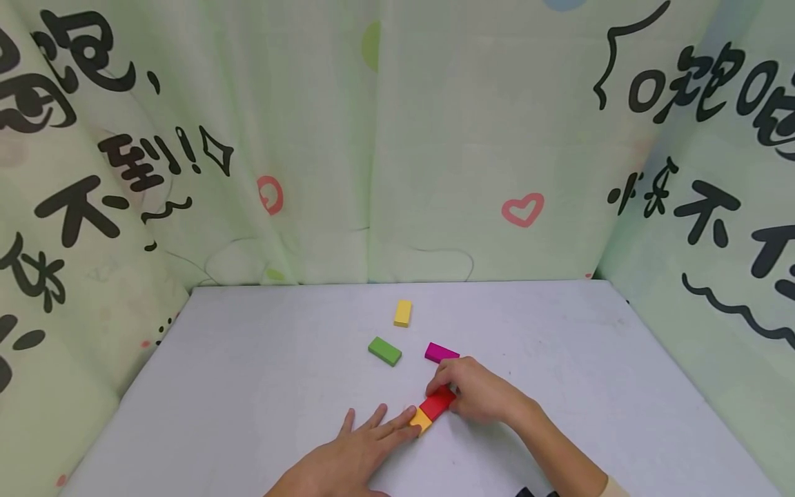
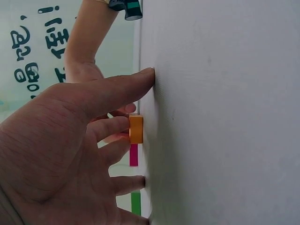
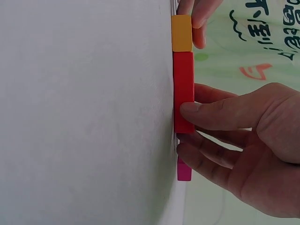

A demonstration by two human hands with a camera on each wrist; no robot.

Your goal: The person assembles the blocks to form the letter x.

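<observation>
My right hand [image 1: 481,391] pinches a red block [image 1: 437,402] on the white table, its thumb on the near side in the right wrist view. End to end with the red block stands an orange block [image 3: 182,33], the two forming one slanted row. Spread and fairly straight, the fingers of my left hand [image 1: 357,452] reach across the table, and two fingertips touch the orange block. In the left wrist view the left thumb points away from that block. A magenta block [image 1: 442,353] lies just beyond the right hand, partly covered by it.
Farther back on the table [image 1: 248,386] lie a green block [image 1: 385,351] and a yellow block [image 1: 403,313]. Pale curtains [image 1: 435,138] with black lettering and hearts enclose the back and both sides. A dark object [image 1: 525,492] shows at the bottom edge by the right forearm.
</observation>
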